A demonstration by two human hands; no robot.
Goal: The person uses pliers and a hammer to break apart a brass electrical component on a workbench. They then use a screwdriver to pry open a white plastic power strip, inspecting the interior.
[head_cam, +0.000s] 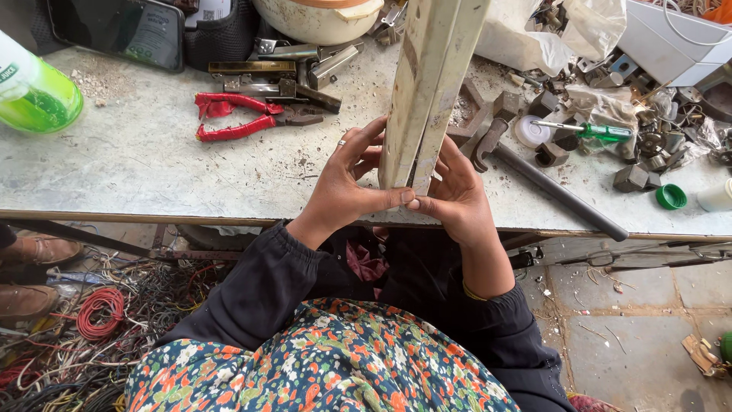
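A long cream-coloured metal channel (427,84) stands nearly upright on the front of the worn workbench (137,160), its lower end near the bench edge. My left hand (347,179) wraps its left side, a ring on one finger, the thumb pressed on the bottom end. My right hand (456,194) holds the right side, its thumb meeting the left thumb at the channel's foot. Both wrists come out of dark sleeves above a flowered garment.
Red-handled pliers (236,116) lie left of the channel beside metal latch parts (267,76). A hammer (534,179), a green-handled screwdriver (591,131), a green cap (671,197) and small metal scrap lie right. A green bottle (34,91) sits far left. Tangled wires (91,320) cover the floor.
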